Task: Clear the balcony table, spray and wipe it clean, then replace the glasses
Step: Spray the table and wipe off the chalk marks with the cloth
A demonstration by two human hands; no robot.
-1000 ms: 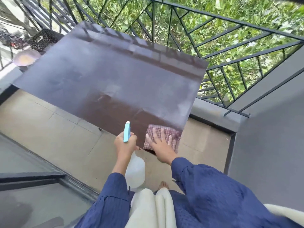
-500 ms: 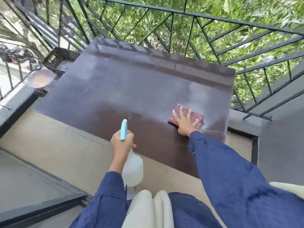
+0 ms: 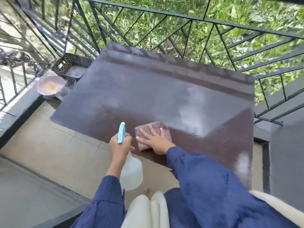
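Note:
The dark brown balcony table (image 3: 148,89) fills the middle of the head view, its top bare and streaked with wet sheen. My right hand (image 3: 155,140) lies flat, fingers spread, pressing a folded red checked cloth (image 3: 153,129) onto the table near its front edge. My left hand (image 3: 120,145) grips the neck of a translucent white spray bottle (image 3: 131,173) with a light blue nozzle (image 3: 121,134), held just off the table's front edge, beside the cloth. Clear glasses (image 3: 64,92) stand blurred to the left of the table.
A black perforated basket (image 3: 72,63) and a round pinkish bowl (image 3: 51,85) sit on a low surface left of the table. Black metal railing (image 3: 197,18) runs behind and to the right, with greenery beyond. Beige floor tiles (image 3: 57,150) lie in front.
My right hand slid the cloth out to the table's right side, then back left toward the front edge beside the bottle. The left hand kept holding the spray bottle in place.

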